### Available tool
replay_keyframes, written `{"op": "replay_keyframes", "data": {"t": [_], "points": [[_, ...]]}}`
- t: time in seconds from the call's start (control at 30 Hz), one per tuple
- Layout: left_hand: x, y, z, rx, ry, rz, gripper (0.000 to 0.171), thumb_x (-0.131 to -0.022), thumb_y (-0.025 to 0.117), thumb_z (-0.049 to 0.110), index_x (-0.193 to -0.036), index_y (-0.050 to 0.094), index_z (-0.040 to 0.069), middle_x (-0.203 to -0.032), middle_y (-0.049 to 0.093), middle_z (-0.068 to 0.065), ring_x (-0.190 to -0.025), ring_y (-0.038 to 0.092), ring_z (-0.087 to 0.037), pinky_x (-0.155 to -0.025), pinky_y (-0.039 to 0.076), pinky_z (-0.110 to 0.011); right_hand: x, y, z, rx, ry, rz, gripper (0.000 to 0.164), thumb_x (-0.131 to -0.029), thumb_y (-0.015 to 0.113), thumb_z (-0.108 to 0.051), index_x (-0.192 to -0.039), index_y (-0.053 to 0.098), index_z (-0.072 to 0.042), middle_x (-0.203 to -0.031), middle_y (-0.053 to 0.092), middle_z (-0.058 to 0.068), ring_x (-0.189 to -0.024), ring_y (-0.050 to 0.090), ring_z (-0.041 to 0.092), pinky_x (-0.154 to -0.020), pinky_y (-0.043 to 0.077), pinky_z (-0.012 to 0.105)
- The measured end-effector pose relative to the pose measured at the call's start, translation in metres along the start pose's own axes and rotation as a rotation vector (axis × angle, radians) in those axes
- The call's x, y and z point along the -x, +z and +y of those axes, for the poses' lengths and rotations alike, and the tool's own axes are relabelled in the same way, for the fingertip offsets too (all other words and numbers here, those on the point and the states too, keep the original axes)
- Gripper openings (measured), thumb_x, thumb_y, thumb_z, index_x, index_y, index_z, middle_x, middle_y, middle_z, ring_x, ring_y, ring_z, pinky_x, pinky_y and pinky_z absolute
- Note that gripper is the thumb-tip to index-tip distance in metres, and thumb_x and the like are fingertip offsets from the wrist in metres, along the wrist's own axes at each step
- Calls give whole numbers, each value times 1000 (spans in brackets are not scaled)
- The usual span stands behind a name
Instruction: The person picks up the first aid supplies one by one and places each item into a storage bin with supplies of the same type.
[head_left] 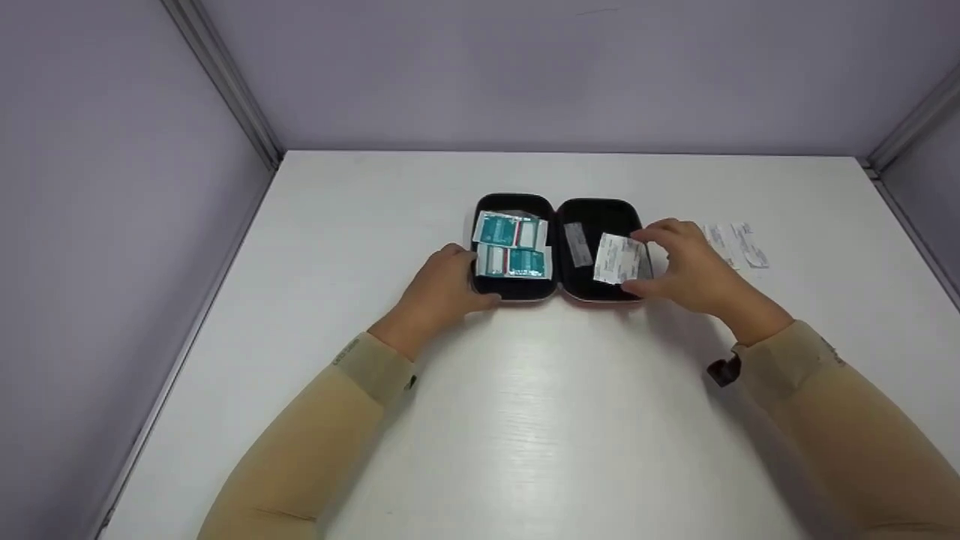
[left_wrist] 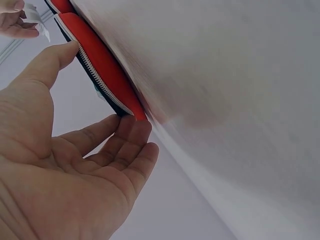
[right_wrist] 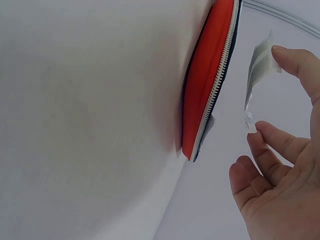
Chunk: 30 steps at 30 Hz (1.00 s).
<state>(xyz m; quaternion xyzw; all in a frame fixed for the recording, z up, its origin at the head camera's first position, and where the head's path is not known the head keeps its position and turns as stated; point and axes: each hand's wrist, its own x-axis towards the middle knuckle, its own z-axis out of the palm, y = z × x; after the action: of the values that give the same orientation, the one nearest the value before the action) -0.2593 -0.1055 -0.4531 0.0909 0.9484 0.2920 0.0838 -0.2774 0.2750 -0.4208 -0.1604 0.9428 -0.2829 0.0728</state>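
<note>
A small zippered case [head_left: 514,290] lies spread flat on the table, black inside; its red shell [left_wrist: 102,55] shows in the left wrist view. My left hand [head_left: 444,289] holds the left half by its outer side, thumb and fingertips at the zip edge. Two teal-and-white sachets [head_left: 514,231] rest in that half, one below the other. Over the right half, my right hand [head_left: 686,266] pinches white printed paper packets [head_left: 618,259] between thumb and fingers. The right wrist view shows the packets [right_wrist: 260,67] raised above the case rim. A narrow pale strip packet [head_left: 578,244] lies inside the right half.
More white strip packets [head_left: 746,244] lie on the white table [head_left: 480,420] beyond my right hand, partly hidden by it. Pale panels [head_left: 525,82] stand behind and at both sides of the table. A dark band [head_left: 724,370] shows at my right wrist.
</note>
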Motion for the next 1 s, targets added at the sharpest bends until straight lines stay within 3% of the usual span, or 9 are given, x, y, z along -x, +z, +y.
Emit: {"op": "replay_keyframes", "data": {"t": [0.63,1.0], "points": [[1,4,4,12,-9,-9,70,-94,93,39,-150,68,5,-143,66,-11,-133,63,-26,-123,54,-43,-29,5,8,-13,27,-50,88,-94,93,-35,-165,53,-1,-168,47,25,-160,35,50,-130,38,73],[-1,7,4,16,-8,-6,72,-94,92,41,-151,67,6,-143,65,-9,-130,62,-24,-123,54,-41,-39,7,9,24,33,-84,101,-93,94,-39,-171,43,0,-177,35,30,-166,29,53,-136,31,72]]}}
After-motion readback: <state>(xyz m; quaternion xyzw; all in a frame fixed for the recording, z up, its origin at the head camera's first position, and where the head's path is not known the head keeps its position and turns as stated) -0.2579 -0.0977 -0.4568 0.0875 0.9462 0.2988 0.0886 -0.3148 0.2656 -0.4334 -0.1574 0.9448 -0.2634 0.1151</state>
